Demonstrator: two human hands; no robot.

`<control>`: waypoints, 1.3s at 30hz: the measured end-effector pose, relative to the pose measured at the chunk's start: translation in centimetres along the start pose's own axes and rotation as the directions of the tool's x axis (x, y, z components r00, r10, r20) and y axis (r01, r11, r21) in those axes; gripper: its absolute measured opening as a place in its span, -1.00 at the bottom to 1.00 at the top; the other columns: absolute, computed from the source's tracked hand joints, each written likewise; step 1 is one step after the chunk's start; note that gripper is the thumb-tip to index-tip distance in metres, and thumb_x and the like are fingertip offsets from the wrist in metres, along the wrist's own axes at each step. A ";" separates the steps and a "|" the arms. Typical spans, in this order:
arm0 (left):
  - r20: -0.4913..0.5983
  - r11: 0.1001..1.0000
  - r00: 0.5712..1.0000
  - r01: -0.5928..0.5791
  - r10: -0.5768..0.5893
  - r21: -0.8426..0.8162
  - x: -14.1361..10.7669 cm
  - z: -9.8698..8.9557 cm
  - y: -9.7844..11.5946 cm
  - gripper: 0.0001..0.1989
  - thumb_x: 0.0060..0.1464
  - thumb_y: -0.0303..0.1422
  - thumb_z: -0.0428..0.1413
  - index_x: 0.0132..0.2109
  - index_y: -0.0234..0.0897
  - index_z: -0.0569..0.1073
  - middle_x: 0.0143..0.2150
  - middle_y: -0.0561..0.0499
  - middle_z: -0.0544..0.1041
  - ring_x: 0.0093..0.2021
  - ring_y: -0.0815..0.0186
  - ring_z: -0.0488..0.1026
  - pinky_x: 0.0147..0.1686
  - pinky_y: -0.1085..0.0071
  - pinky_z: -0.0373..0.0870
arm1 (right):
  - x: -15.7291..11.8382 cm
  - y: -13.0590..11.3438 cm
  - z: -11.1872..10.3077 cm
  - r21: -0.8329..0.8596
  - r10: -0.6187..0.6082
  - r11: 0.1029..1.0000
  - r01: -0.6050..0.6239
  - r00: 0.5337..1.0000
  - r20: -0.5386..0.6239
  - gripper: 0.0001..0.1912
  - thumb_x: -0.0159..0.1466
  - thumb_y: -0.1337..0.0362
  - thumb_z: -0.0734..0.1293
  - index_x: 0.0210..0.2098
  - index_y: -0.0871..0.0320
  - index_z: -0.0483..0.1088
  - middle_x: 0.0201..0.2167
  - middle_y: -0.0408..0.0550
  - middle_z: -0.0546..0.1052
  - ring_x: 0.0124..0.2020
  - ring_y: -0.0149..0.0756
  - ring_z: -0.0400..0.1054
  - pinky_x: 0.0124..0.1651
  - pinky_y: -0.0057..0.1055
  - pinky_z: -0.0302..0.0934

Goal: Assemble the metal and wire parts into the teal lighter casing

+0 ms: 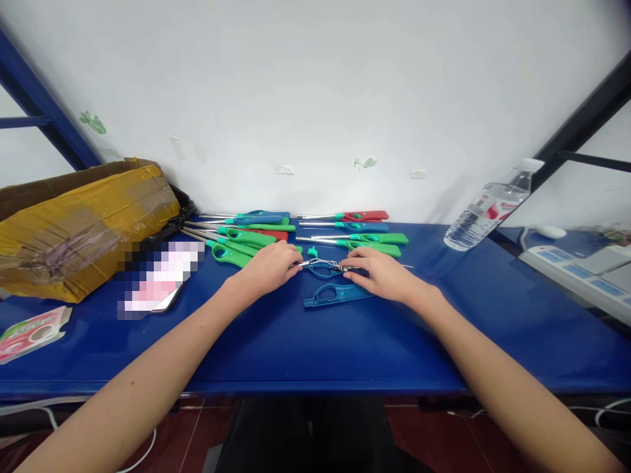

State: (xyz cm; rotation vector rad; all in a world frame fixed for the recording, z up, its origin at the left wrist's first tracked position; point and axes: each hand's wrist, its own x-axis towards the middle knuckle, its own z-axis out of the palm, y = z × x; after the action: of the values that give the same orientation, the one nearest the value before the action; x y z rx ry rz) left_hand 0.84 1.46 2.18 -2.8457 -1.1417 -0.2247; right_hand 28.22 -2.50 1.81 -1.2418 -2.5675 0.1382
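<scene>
My left hand (pixel 271 268) is closed around a thin metal lighter tube (pixel 302 263), pinched at the fingertips. My right hand (pixel 377 272) grips a small dark lighter part with its fingers, over a blue shell half. White wires (pixel 323 261) run between the two hands. Under them lies the blue lighter shell half (pixel 323 270), partly hidden by my right hand. Nearer to me is another blue shell half (pixel 335 295) with a trigger loop, flat on the table. A small teal trigger piece (pixel 312 251) sits just beyond the wires.
Assembled lighters in green (pixel 377 248), red (pixel 367 215) and blue lie in two groups behind my hands. A taped carton (pixel 89 230), a phone (pixel 165 282) and a packet (pixel 34 332) are at left. A water bottle (pixel 493 207) and a power strip (pixel 582 269) stand right.
</scene>
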 end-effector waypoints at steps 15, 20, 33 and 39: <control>0.045 0.994 0.998 -0.043 0.048 -0.096 -0.3 -0.4 0.5 -0.77 0.24 -0.46 0.06 -0.07 -0.24 0.59 -0.20 -0.08 0.59 -0.14 0.16 0.52 -0.18 0.33 0.38 | -0.1 0.5 0.0 0.030 0.000 1.000 0.001 1.000 -0.018 -0.70 0.39 0.18 0.25 0.00 0.13 0.51 -0.09 0.08 0.52 -0.07 -0.09 0.42 0.01 -0.14 0.32; 0.029 0.995 0.999 -0.040 0.043 -0.087 -0.4 -0.9 0.5 -0.76 0.25 -0.44 0.08 -0.01 -0.24 0.58 -0.15 -0.09 0.59 -0.12 0.15 0.50 -0.16 0.31 0.36 | -0.1 0.5 0.1 0.032 -0.002 0.999 0.002 1.000 -0.021 -0.71 0.38 0.18 0.26 -0.01 0.14 0.51 -0.10 0.08 0.52 -0.07 -0.09 0.42 0.01 -0.14 0.32; 0.059 0.998 0.997 -0.042 0.045 -0.044 -0.1 -0.1 0.1 -0.75 0.24 -0.44 0.07 -0.01 -0.25 0.58 -0.17 -0.09 0.57 -0.10 0.14 0.49 -0.15 0.29 0.38 | 0.0 0.4 0.0 0.044 -0.007 0.999 0.008 1.000 -0.026 -0.71 0.38 0.20 0.26 -0.01 0.14 0.52 -0.10 0.09 0.53 -0.09 -0.09 0.43 0.00 -0.13 0.33; 0.033 0.997 0.998 -0.053 0.054 -0.051 -0.2 0.1 0.4 -0.77 0.23 -0.46 0.06 -0.08 -0.25 0.59 -0.22 -0.08 0.54 -0.15 0.17 0.48 -0.19 0.32 0.39 | 0.0 0.5 0.1 0.040 -0.008 0.999 0.010 0.999 -0.035 -0.71 0.38 0.21 0.26 -0.01 0.11 0.53 -0.12 0.08 0.53 -0.10 -0.10 0.43 -0.02 -0.12 0.34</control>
State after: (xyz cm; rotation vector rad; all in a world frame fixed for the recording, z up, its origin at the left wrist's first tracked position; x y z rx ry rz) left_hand 0.97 1.05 2.00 -2.9303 -1.0792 -0.2055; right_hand 28.60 -2.18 1.60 -1.2072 -2.5278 0.1643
